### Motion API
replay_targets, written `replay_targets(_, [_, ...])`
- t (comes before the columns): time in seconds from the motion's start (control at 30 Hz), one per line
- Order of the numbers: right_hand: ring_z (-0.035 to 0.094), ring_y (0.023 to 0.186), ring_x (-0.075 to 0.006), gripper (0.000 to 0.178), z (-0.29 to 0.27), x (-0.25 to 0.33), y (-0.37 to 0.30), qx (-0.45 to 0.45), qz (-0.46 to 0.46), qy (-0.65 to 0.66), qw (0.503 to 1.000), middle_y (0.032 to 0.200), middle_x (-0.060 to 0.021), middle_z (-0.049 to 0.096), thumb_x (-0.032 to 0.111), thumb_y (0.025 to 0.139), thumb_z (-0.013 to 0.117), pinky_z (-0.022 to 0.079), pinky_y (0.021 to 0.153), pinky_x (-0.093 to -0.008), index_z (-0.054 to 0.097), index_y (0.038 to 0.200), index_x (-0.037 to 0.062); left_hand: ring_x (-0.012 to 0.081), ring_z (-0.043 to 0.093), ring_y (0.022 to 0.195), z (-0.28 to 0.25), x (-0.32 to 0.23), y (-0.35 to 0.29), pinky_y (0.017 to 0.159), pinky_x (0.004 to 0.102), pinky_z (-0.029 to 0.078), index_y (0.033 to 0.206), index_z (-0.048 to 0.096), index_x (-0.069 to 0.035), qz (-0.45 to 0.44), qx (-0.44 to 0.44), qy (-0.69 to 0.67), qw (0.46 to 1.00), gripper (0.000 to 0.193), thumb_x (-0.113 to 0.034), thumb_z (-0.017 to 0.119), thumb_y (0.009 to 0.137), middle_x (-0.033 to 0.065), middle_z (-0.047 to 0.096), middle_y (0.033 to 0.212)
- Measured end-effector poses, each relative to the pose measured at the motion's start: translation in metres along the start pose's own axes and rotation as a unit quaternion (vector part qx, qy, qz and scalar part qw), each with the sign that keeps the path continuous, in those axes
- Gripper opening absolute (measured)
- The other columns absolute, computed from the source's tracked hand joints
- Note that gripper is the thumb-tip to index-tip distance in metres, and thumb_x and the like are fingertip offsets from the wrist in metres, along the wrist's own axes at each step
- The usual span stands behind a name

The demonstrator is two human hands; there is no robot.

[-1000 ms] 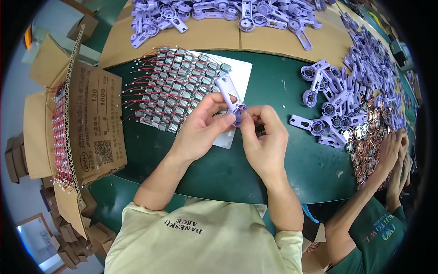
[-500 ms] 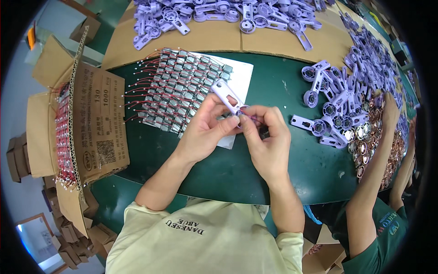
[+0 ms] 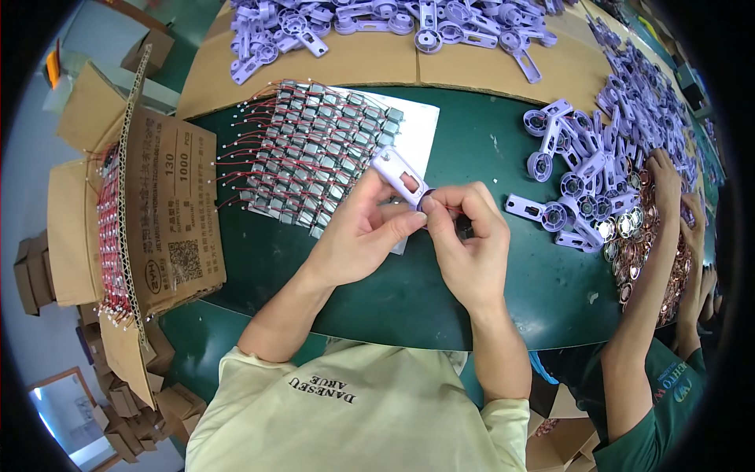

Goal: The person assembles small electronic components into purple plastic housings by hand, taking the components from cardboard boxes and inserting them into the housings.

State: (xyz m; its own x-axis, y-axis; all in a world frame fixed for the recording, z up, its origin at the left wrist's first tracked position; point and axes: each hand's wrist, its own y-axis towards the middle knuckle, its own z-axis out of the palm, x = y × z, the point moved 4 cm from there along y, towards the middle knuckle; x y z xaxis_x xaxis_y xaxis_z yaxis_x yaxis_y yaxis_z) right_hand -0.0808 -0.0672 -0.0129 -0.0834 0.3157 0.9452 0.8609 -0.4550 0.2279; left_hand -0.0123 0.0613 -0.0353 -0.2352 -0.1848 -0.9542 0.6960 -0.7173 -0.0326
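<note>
A purple plastic housing (image 3: 399, 175), with a long slotted handle, is held between my two hands above the green table. My left hand (image 3: 354, 236) is closed round the handle's side, its thumb pointing toward the lower end. Thumb and fingers of my right hand (image 3: 473, 248) pinch that lower end, mostly hiding it. A bit of red wire (image 3: 454, 210) shows by the right fingers; what it joins is hidden. Just beyond my left hand, rows of small metal motors (image 3: 314, 149) with red leads lie on a white board (image 3: 425, 130).
At left stands an open carton (image 3: 177, 220) with more red-wired motors. Purple housings (image 3: 582, 169) are heaped at right, and others (image 3: 377, 23) on cardboard (image 3: 472, 79) at the far side. A co-worker's arm (image 3: 649, 275) reaches over copper-coloured round parts (image 3: 629, 271).
The housing has shifted slightly right and down, its handle turned a little, with both my hands still on it. The co-worker's hands have moved at the right-hand heap.
</note>
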Motion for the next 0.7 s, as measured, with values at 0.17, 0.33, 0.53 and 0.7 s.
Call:
replay_targets(0.17, [0.052,0.061,-0.0091,0.003,0.001,0.002,-0.001,0.003,0.003,0.014,1.000,0.077,-0.0041,0.055,0.001,0.083,0.067,0.042,0.053,-0.0234,0.065,0.086,0.0005,0.0141,0.058,0.107,-0.001,-0.003,-0.003,0.084,0.0263,0.049,0.124,0.041,-0.004,0.033,-0.003,-0.014,0.999,0.037,0.003,0.057,0.092,0.0084,0.052,0.118])
replay_targets(0.33, [0.053,0.062,-0.0100,0.004,0.001,0.003,-0.001,0.010,0.025,0.001,1.000,0.077,-0.0046,0.056,0.001,0.083,0.068,0.043,0.054,-0.0239,0.066,0.087,0.0007,0.0124,0.058,0.105,-0.002,-0.002,-0.005,0.077,0.0232,0.049,0.123,0.042,-0.005,0.004,-0.001,0.019,1.000,0.035,0.002,0.058,0.092,0.0073,0.054,0.115])
replay_targets(0.53, [0.060,0.069,-0.0187,0.014,-0.004,-0.003,0.001,0.005,0.038,0.039,0.998,0.082,-0.0087,0.059,0.003,0.082,0.070,0.047,0.060,-0.0284,0.065,0.094,0.0019,0.0143,0.060,0.103,-0.009,-0.009,-0.002,0.080,0.0283,0.053,0.115,0.046,-0.004,0.011,-0.055,-0.022,0.998,0.023,-0.002,0.056,0.094,0.0086,0.056,0.111])
replay_targets(0.7, [0.060,0.067,-0.0203,0.021,-0.006,0.003,0.001,0.139,0.031,-0.079,0.987,0.089,-0.0095,0.065,0.006,0.082,0.069,0.048,0.059,-0.0292,0.065,0.103,0.0031,0.0156,0.061,0.100,-0.024,-0.014,0.000,0.085,0.0317,0.055,0.115,0.045,-0.003,0.040,-0.099,-0.035,0.994,0.022,-0.003,0.055,0.095,0.0103,0.057,0.112])
